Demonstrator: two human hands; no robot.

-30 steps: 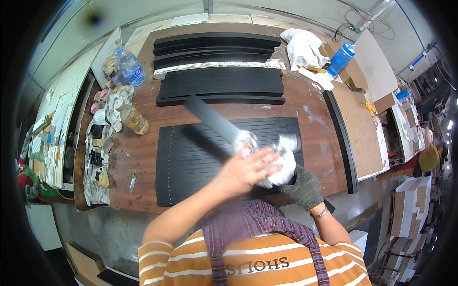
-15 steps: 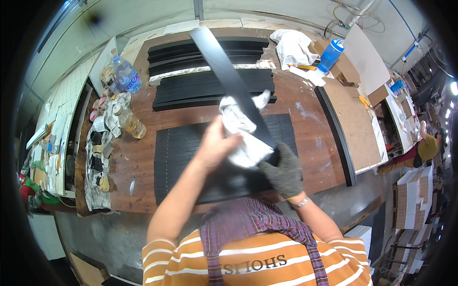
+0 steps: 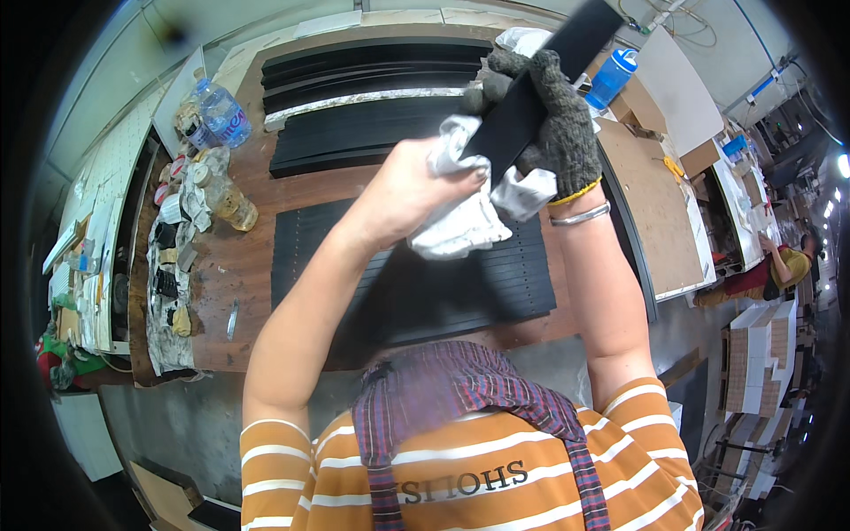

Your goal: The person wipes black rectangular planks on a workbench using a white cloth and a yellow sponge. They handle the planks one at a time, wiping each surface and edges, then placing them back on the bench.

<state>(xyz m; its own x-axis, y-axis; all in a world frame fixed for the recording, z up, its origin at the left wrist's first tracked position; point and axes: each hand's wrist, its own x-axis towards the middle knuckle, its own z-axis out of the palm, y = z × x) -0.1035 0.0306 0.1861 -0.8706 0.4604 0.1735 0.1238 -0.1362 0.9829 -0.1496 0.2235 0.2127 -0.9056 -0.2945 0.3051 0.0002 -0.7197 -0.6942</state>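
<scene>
A long flat black board (image 3: 580, 40) is held up over the table, its far end tilted to the upper right. My right hand (image 3: 568, 137), in a dark grey knit glove, grips it with fingers wrapped round its middle. My bare left hand (image 3: 398, 190) is closed on a white cloth (image 3: 460, 226) folded about the board's lower end, which the cloth hides. Beneath both hands lies a panel of black slats (image 3: 310, 257) set side by side on the brown table (image 3: 252, 292). Behind it rest stacks of black boards (image 3: 354, 133).
A large clear plastic bottle (image 3: 223, 113) and a smaller bottle of yellowish liquid (image 3: 228, 202) stand at the left, beside stained rags (image 3: 168, 327). A blue bottle (image 3: 611, 80) stands at the far right, near cardboard (image 3: 642, 115). Another person (image 3: 779, 265) is at the right edge.
The board has swung from leaning up-left to leaning up-right. My right hand has risen from its near end to its middle, and my left hand has moved up with the cloth.
</scene>
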